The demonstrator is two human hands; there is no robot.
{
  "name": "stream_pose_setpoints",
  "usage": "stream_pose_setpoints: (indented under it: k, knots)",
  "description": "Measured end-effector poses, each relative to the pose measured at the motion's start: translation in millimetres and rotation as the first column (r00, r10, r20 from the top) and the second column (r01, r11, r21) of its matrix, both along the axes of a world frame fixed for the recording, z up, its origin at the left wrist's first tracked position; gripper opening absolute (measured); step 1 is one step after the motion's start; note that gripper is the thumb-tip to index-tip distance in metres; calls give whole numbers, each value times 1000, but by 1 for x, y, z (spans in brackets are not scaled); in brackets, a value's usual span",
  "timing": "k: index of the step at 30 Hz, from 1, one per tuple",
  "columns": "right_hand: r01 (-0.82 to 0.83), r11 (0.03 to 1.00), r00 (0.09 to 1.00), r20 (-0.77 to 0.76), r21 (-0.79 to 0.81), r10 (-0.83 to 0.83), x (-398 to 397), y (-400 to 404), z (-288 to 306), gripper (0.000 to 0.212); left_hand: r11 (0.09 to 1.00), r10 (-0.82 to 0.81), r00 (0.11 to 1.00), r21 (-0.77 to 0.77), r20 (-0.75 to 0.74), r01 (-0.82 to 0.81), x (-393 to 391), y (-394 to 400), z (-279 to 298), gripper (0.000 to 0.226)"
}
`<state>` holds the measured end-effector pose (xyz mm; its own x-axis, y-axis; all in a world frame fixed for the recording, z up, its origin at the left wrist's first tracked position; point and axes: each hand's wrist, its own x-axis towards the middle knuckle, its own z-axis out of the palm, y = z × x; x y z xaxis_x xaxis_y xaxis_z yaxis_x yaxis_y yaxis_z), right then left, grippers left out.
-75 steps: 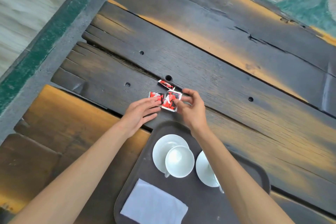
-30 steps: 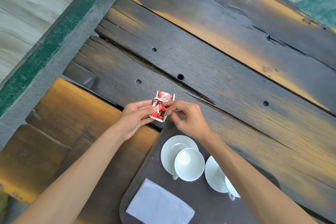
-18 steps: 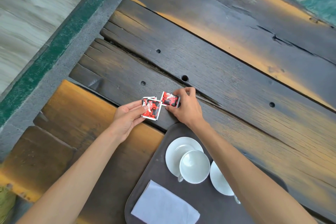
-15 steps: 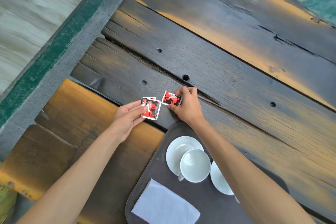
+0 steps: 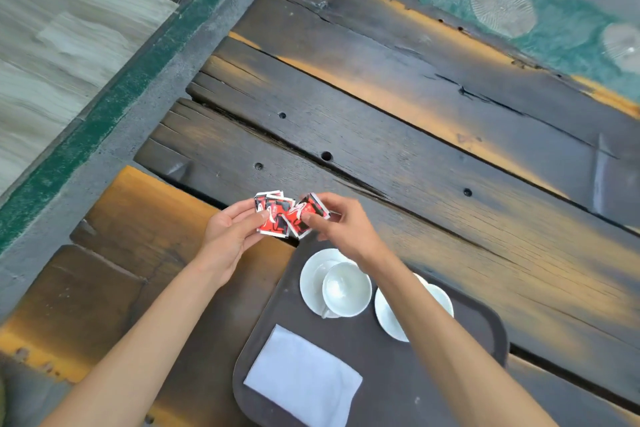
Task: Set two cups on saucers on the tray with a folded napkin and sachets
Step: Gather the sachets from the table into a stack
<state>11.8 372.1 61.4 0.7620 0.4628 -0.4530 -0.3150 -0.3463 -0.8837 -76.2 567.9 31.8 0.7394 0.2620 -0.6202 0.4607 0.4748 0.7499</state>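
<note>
A dark brown tray point(image 5: 374, 388) lies on the wooden table. On it stand a white cup point(image 5: 346, 289) on a white saucer point(image 5: 310, 282), a second saucer point(image 5: 389, 321) mostly hidden by my right forearm, and a folded white napkin point(image 5: 303, 376). My left hand point(image 5: 230, 232) holds a small stack of red-and-white sachets point(image 5: 273, 215) just beyond the tray's far edge. My right hand point(image 5: 346, 227) pinches another red sachet point(image 5: 308, 213) against that stack. The second cup is barely visible behind my arm.
The table point(image 5: 398, 135) is made of dark, worn planks with gaps and bolt holes. Its left edge drops to a grey and green floor point(image 5: 104, 87). Teal floor with round pale marks point(image 5: 502, 7) lies beyond the far edge.
My right hand picked the last sachet off the table and brought it to the stack in my left hand. Both hands lifted slightly toward the tray.
</note>
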Motion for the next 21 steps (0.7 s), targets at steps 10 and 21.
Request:
stream_pose_setpoints:
  k: [10,21]
  knots:
    - [101,990,994,50,-95,-97,-112,-65,49,27,975,-221,972,16,77,221,-79,-68,60,35]
    - [356,932,926,-107,-72,-362,-233,-176,41,27,889,-456,890,-31,29,456,-164,-177,47,30]
